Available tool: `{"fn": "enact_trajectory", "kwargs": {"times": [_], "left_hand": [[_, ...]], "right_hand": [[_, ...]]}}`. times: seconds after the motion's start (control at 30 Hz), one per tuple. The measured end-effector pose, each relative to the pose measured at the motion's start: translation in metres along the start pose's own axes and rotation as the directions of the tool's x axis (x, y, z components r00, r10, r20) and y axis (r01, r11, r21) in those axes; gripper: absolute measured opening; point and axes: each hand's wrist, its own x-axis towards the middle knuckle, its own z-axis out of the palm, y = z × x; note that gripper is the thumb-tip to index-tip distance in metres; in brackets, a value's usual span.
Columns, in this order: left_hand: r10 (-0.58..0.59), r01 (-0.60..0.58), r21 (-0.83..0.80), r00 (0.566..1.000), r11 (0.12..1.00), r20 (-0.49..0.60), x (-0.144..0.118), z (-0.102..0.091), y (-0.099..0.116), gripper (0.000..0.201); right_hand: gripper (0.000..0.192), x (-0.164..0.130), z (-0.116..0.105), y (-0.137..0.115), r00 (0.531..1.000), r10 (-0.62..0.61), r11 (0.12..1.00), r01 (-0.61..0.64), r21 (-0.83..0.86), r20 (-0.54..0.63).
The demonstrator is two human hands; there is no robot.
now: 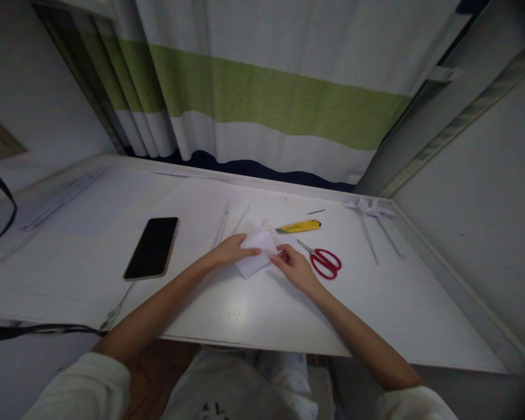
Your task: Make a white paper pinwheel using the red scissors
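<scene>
- Closest in, both forearms reach out over the white bench (376,326), sleeves pushed up.
- The left hand (230,251) lies flat with its fingers spread over the near-left part of a folded white paper (258,256), pinning it down.
- The right hand (295,268) is curled, fingertips pinching the paper's right edge. So the paper sits right between the two hands, touching both, roughly mid-bench.
- That paper looks super light and floppy, creases easily, probably slides on the slick bench top, so best held by an edge or corner with the other hand pressing it flat.
- Just beside the right hand: red scissors (326,261). A bit further back, a yellow utility knife (298,226).
- Off to the left, a black phone (153,247) lying face up.
- Far right, paper pinwheels (370,210) on sticks; behind it all, a green-striped curtain (266,99).
</scene>
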Motion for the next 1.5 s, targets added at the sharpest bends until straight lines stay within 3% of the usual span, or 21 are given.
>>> {"fn": "enact_trajectory", "kwargs": {"times": [0.1,0.2,0.43,0.57,0.77,1.0,1.2,1.33,1.43,1.5], "left_hand": [[-0.002,0.018,-0.273,0.998,0.962,0.057,0.001,0.009,0.003,0.043],[0.013,0.038,-0.494,0.995,0.869,0.101,-0.002,0.018,0.006,0.040],[-0.014,0.141,-0.763,0.985,0.631,0.170,-0.010,0.043,0.002,0.034],[-0.054,0.160,-0.824,0.986,0.544,0.156,-0.011,0.047,0.000,0.025],[-0.098,0.149,-0.871,0.988,0.468,0.117,-0.009,0.041,0.001,0.025],[-0.075,0.111,-0.868,0.994,0.483,0.085,-0.010,0.040,0.001,0.041],[-0.099,0.083,-0.812,0.995,0.578,0.031,-0.009,0.042,-0.005,0.041],[-0.094,0.051,-0.768,0.995,0.638,-0.012,-0.009,0.041,-0.005,0.041],[-0.067,0.009,-0.745,0.997,0.667,-0.047,-0.011,0.040,-0.002,0.039],[-0.049,-0.015,-0.735,0.997,0.678,-0.066,-0.012,0.040,-0.001,0.035]], "right_hand": [[0.031,0.002,0.004,0.000,0.998,0.053,0.989,-0.050,0.143,-0.023],[0.028,0.006,0.007,0.003,0.992,0.096,0.969,-0.074,0.237,-0.081],[0.026,0.005,0.009,0.011,0.965,0.075,0.972,-0.015,0.233,-0.251],[0.022,-0.003,0.004,0.007,0.961,-0.078,0.989,0.108,0.103,-0.264],[0.025,-0.006,-0.005,0.004,0.919,-0.395,0.917,0.394,-0.060,-0.004],[0.028,-0.009,-0.002,0.009,0.861,-0.494,0.850,0.507,-0.142,0.121],[0.027,-0.010,0.001,0.007,0.841,-0.514,0.849,0.527,-0.037,0.167],[0.031,-0.010,0.000,0.000,0.893,-0.432,0.901,0.422,0.097,0.126],[0.034,-0.010,0.001,-0.004,0.964,-0.258,0.947,0.241,0.212,0.057],[0.034,-0.008,0.004,-0.005,0.987,-0.140,0.945,0.108,0.308,0.084]]}}
